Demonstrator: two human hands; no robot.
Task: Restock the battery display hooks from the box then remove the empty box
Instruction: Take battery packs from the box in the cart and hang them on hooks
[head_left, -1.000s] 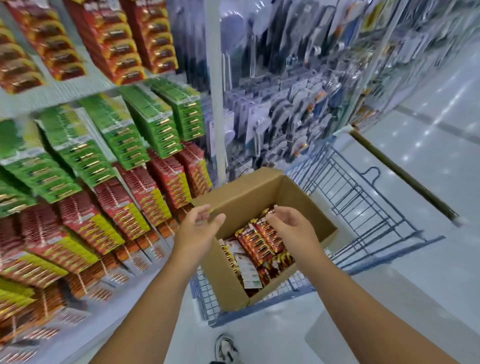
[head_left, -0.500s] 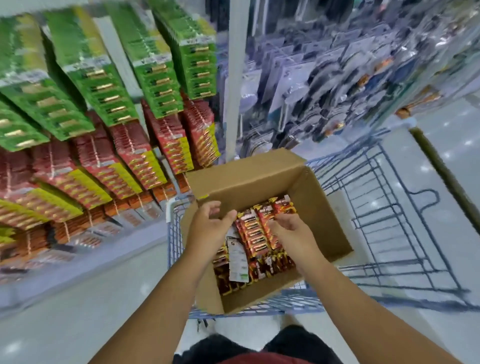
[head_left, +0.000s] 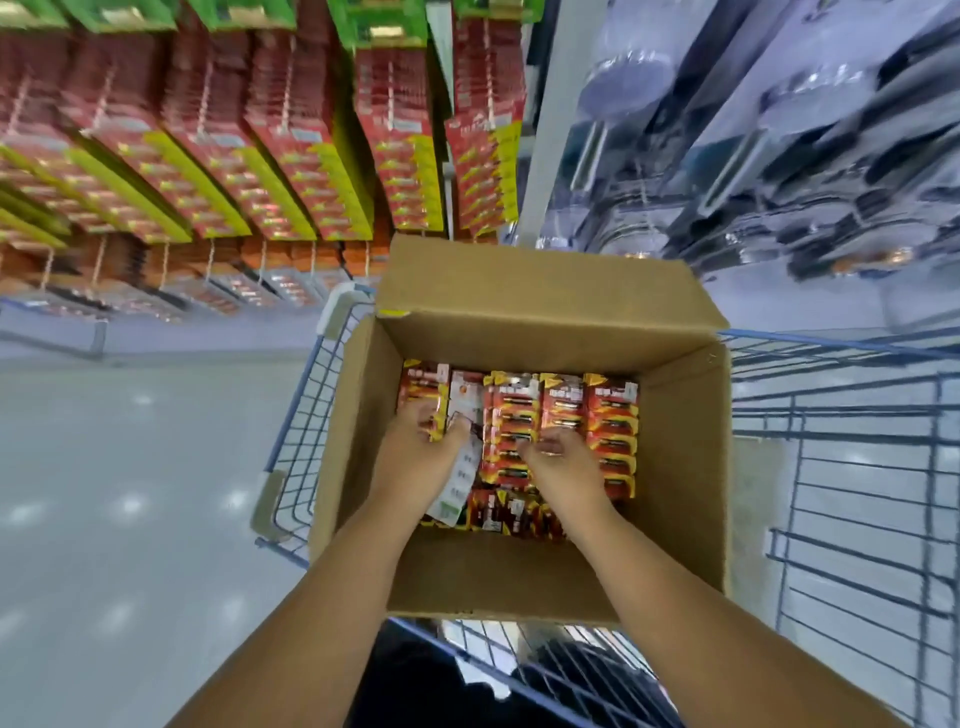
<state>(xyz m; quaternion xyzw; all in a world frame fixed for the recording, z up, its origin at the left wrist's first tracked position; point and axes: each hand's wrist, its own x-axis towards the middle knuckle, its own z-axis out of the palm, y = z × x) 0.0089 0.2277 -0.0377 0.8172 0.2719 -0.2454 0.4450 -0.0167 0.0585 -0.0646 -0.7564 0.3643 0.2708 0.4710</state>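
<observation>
Box (head_left: 524, 322) sits in the cart (head_left: 841, 467) right below the hooks (head_left: 291, 156) — short reach. Left hand (head_left: 421, 457) pinches a battery pack (head_left: 423, 397); right hand (head_left: 563, 462) curls onto the packs (head_left: 610, 415), grip unclear.

Both hands are reaching into the box (head_left: 519, 312) sitting in the cart (head_left: 296, 415) — the left hand (head_left: 421, 457) is gripping a battery pack (head_left: 426, 400), the right hand (head_left: 563, 462) is curling over the packs (head_left: 608, 431) beside it.

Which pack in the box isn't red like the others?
The white pack, second from the left in the back row of the cardboard box. Its face is white, while its neighbours are red and yellow. It sits just above the left hand.
</observation>
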